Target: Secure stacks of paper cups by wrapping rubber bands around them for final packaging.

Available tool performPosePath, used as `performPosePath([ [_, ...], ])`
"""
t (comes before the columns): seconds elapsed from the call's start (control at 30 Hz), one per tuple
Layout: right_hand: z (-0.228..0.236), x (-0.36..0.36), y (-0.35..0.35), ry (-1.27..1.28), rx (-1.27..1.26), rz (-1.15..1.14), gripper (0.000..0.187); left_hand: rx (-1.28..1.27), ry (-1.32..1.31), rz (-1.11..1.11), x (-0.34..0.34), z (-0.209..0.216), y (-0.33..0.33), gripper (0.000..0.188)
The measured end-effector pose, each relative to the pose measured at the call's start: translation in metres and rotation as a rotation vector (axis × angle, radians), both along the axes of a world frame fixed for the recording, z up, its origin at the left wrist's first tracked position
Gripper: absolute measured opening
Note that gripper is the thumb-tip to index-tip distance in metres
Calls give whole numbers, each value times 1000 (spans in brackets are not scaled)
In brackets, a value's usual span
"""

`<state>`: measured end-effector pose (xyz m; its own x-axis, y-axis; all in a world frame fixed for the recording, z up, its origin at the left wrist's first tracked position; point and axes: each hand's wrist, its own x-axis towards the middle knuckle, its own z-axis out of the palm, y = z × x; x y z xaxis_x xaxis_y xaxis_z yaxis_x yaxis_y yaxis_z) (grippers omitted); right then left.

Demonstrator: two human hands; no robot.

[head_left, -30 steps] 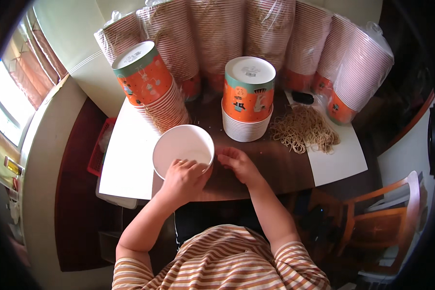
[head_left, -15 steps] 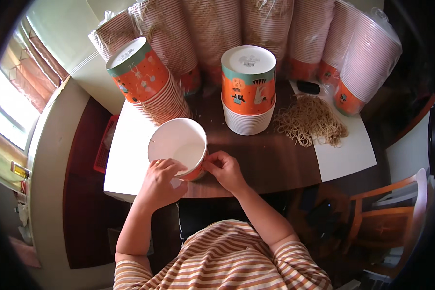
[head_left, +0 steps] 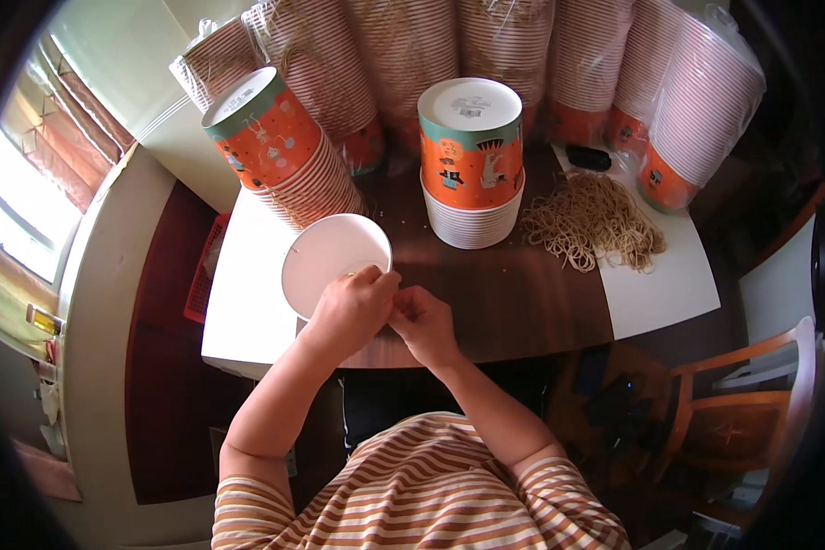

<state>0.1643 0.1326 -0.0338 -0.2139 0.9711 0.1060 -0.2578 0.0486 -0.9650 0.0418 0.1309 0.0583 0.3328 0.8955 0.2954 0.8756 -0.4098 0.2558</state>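
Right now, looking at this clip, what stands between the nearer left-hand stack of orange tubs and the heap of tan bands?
In the head view, a shorter tub stack stands between the left-hand stack and the heap of bands.

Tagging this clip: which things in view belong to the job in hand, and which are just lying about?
Likely in the job:
open tub, at the left hand and right hand
left tub stack
middle tub stack
wrapped stacks behind
tan bands, piled

Apparently lying about:
small black object
red basket
wooden chair
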Motion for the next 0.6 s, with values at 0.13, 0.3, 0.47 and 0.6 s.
performPosePath([
  [0.13, -5, -2, 1, -45, 22, -20, 15, -29, 83, -64, -3, 1, -1, 16],
  [0.3, -8, -4, 3, -93, 59, -52, 15, -21, 170, -79, -5, -4, 2, 17],
  [0.47, -3, -2, 6, -158, 90, -43, 17, -40, 166, -79, -8, -4, 1, 23],
  [0.6, 0, -2, 7, -136, 50, -16, 17, -16, -49, -109, -8, 2, -3, 29],
])
